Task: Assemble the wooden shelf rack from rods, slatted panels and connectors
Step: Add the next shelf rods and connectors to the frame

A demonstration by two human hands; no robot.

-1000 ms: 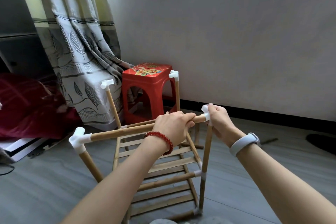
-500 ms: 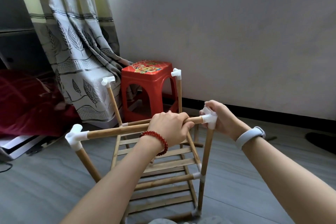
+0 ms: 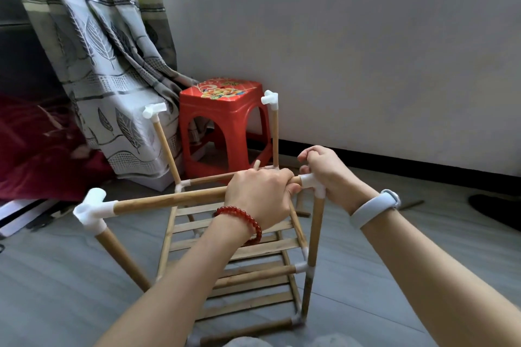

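A half-built wooden rack stands on the floor in front of me. Its near top rod (image 3: 169, 200) runs between two white corner connectors, the left connector (image 3: 93, 210) and the right connector (image 3: 310, 181). My left hand (image 3: 259, 194) grips the rod's right end. Behind the right connector, my right hand (image 3: 328, 170) curls around it, atop the near right upright (image 3: 314, 245). Two slatted panels (image 3: 234, 251) lie lower in the frame. The far uprights carry bare white connectors, one at the left (image 3: 154, 110) and one at the right (image 3: 270, 98).
A red plastic stool (image 3: 225, 121) stands just behind the rack against the grey wall. A patterned curtain (image 3: 112, 65) hangs at the left, with a dark red cloth (image 3: 36, 149) below it. A loose wooden piece (image 3: 301, 205) lies on the grey floor by the rack.
The view has shifted slightly. My right hand has slid back behind the right connector, baring its white front. The left hand keeps its grip on the rod.
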